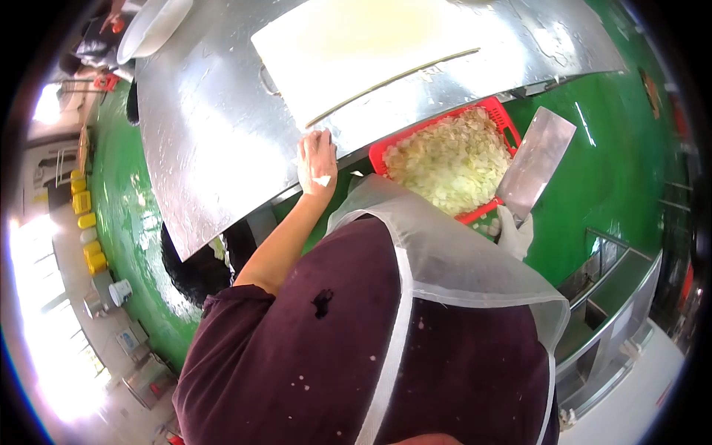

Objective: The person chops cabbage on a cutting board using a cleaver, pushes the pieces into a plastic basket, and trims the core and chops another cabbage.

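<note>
My right hand (pixel 514 236), in a white glove, grips a cleaver (pixel 537 159) by its handle. The wide metal blade points up and away, beside the right end of a red plastic basket (pixel 377 158). Chopped pale green-white vegetable pieces (pixel 452 159) fill that basket. Bare, my left hand (pixel 317 162) rests at the edge of the metal table (pixel 215 141), just below the near corner of a pale cutting board (pixel 356 52). Its fingers lie on the tabletop, slightly bent, with nothing visible in them. A small white scrap sticks to the back of it.
A long thin strip (pixel 393 85) runs along the board's near edge. A white basin (pixel 154 28) stands at the table's far left, with another person (pixel 100 37) beyond. Below right is a metal frame (pixel 612 297). The floor (pixel 586 178) is green and wet.
</note>
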Available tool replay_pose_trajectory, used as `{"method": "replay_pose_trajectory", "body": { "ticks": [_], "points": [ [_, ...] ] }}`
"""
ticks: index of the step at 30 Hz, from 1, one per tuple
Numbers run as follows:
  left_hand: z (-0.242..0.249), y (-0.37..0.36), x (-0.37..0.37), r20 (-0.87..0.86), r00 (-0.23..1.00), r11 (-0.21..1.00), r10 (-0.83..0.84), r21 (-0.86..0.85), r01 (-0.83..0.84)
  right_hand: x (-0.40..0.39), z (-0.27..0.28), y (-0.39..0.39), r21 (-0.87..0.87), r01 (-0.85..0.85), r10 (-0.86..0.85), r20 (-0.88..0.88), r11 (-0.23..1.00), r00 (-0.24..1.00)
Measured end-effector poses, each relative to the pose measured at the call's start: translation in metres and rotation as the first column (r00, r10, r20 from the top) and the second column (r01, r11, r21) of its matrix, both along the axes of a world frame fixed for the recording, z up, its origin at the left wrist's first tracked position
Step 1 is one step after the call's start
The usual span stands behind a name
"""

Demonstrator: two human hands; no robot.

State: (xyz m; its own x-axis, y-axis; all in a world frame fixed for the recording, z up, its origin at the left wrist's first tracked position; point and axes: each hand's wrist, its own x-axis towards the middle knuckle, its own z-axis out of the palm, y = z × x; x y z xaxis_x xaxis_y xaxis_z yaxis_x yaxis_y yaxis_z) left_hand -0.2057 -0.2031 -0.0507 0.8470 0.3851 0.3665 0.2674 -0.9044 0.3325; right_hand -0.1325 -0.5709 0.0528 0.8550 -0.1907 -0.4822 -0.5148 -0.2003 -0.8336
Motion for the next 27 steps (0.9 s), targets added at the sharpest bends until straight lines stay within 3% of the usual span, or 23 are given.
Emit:
{"method": "replay_pose_trajectory", "body": {
  "ticks": [3, 7, 11, 13, 17, 22, 27],
  "points": [
    [0.001, -0.011, 0.022, 0.009, 1.000, 0.998, -0.011, -0.061, 0.012, -0.011, -0.008, -0.015, 0.036, 0.094, -0.095, 0.018, 0.995, 0.995],
    [0.008, -0.029, 0.063, -0.006, 0.987, 0.984, -0.162, -0.074, 0.161, -0.025, -0.014, -0.037, 0.011, 0.175, -0.175, -0.012, 0.985, 0.985],
    [0.019, -0.060, 0.119, -0.055, 0.982, 0.964, -0.179, -0.212, 0.163, -0.035, 0.002, -0.031, 0.064, 0.347, -0.348, 0.018, 0.936, 0.937],
    [0.011, -0.071, 0.150, -0.059, 0.975, 0.956, -0.215, -0.214, 0.198, -0.041, -0.015, -0.046, 0.072, 0.353, -0.357, 0.056, 0.933, 0.932],
    [0.000, -0.088, 0.206, -0.056, 0.933, 0.919, -0.355, -0.203, 0.337, -0.059, -0.037, -0.072, -0.091, 0.300, -0.283, 0.166, 0.950, 0.945],
    [0.002, -0.102, 0.266, -0.023, 0.838, 0.825, -0.546, -0.186, 0.533, -0.076, -0.012, -0.054, 0.040, 0.431, -0.433, 0.091, 0.901, 0.897],
    [0.005, -0.118, 0.315, -0.023, 0.731, 0.727, -0.682, -0.129, 0.674, -0.100, -0.028, -0.052, -0.015, 0.549, -0.543, 0.130, 0.835, 0.829]
  ]
}}
